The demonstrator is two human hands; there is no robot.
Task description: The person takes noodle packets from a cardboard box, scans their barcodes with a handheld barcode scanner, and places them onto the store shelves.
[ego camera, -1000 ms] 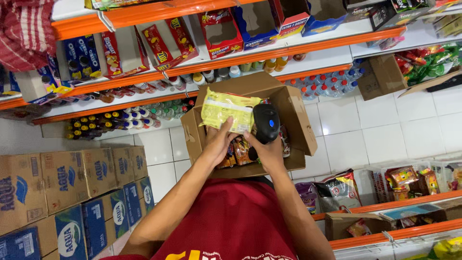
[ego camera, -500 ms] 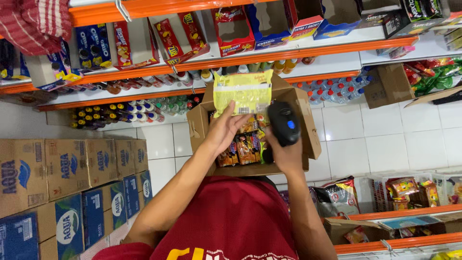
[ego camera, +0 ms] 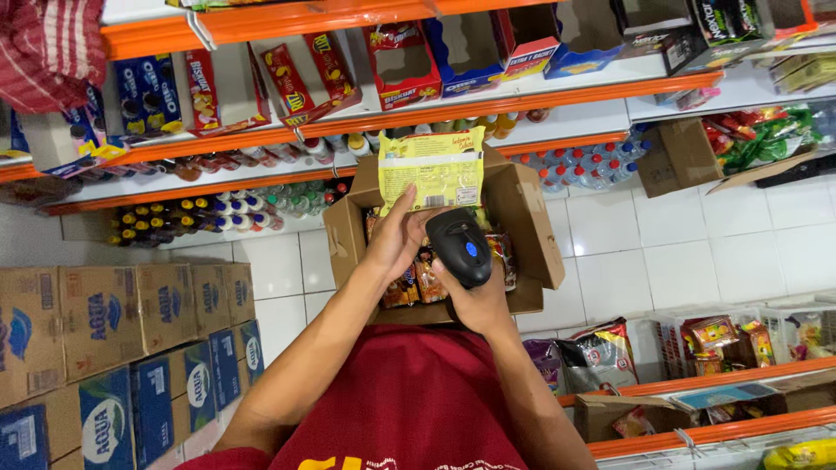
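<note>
Shop shelves and white floor tiles are seen behind an open cardboard box. Over it, a yellow packet is gripped upright by the left hand, while a black scanner is clutched in the right hand just below, probably aimed up at it.

Left hand gripping the lower edge of a yellow snack packet, held flat above an open cardboard box packed with more packets. Right hand wrapped around a black handheld barcode scanner with a blue button, just below the packet. Beyond, orange-edged shelves carrying biscuit cartons and bottles; stacked water cartons at left on white floor tiles.
</note>
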